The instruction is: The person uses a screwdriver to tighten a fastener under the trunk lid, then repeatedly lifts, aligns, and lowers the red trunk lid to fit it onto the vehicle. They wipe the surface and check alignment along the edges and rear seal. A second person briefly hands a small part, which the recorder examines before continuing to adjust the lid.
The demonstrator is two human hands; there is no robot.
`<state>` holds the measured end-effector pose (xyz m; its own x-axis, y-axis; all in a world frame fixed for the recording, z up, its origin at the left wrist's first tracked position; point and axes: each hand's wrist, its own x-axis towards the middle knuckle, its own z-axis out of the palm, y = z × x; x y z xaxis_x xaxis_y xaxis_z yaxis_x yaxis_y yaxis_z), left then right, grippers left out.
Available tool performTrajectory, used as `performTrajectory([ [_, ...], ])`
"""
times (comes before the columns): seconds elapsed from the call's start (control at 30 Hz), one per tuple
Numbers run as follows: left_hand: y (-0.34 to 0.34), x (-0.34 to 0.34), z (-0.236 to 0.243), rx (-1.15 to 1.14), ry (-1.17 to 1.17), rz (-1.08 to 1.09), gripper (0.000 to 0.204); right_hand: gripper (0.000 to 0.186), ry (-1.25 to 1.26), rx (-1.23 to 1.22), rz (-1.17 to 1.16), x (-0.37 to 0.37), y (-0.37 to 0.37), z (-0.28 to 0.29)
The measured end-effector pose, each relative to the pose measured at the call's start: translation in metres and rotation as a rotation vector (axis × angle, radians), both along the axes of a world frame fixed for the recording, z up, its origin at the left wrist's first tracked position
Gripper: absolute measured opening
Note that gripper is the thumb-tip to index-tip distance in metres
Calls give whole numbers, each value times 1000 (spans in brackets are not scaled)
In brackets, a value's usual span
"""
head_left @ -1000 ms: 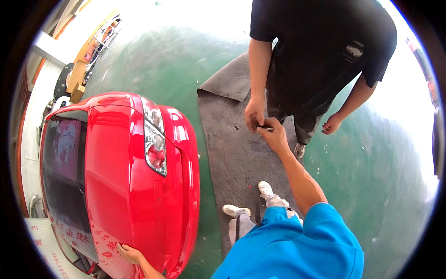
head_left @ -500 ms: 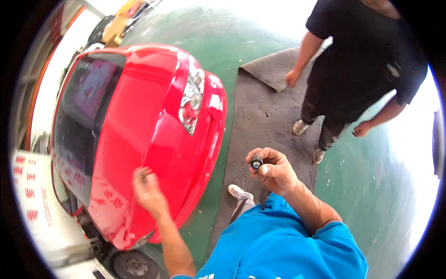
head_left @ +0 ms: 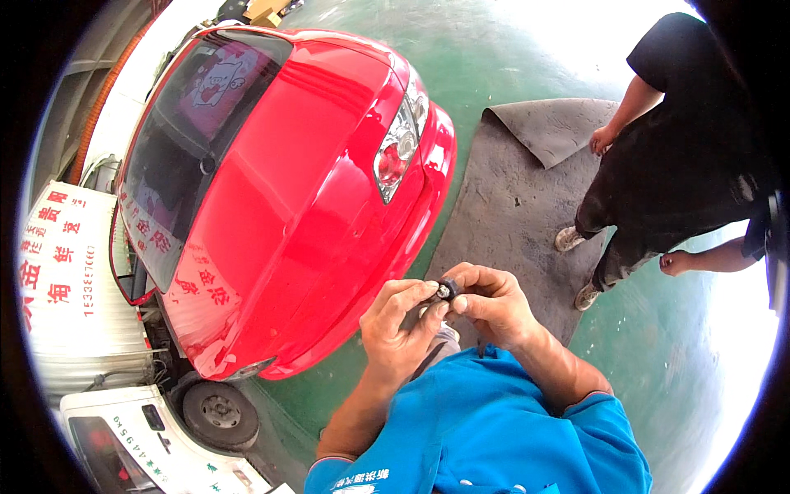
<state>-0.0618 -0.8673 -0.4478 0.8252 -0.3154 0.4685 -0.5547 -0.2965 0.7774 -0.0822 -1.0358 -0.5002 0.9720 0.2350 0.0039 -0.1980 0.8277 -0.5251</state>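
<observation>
A small black round part [head_left: 447, 291] with a pale, metallic-looking centre is held up in front of my blue shirt; its exact kind cannot be made out. My right hand [head_left: 491, 306] grips it from the right between thumb and fingers. From the left, my left hand [head_left: 398, 323] pinches at the same part, thumb and index fingertip meeting its edge. Both hands are closed and close together, so the part's sides are mostly covered by fingertips. To the left stands a red car [head_left: 304, 165], its glossy front end and headlight [head_left: 397, 148] nearest to my hands.
A grey mat [head_left: 518, 214] with one folded corner lies on the green floor [head_left: 650, 346]. A person in black clothes [head_left: 683, 148] stands on its right side. At lower left is a white vehicle [head_left: 148, 436] with a dark wheel [head_left: 220, 414].
My left hand has moved right, away from over the red car, and now meets the part in my right hand. The view has shifted, so car and person appear further right.
</observation>
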Motion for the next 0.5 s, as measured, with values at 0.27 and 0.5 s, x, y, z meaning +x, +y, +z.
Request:
performTrajectory([
  [0.27,-4,-2,-7,-21,40,24,23,17,23,-62,10,-2,-6,-6],
  [0.5,-2,-16,-12,-372,529,6,27,28,-452,-914,-357,-7,-18,18],
])
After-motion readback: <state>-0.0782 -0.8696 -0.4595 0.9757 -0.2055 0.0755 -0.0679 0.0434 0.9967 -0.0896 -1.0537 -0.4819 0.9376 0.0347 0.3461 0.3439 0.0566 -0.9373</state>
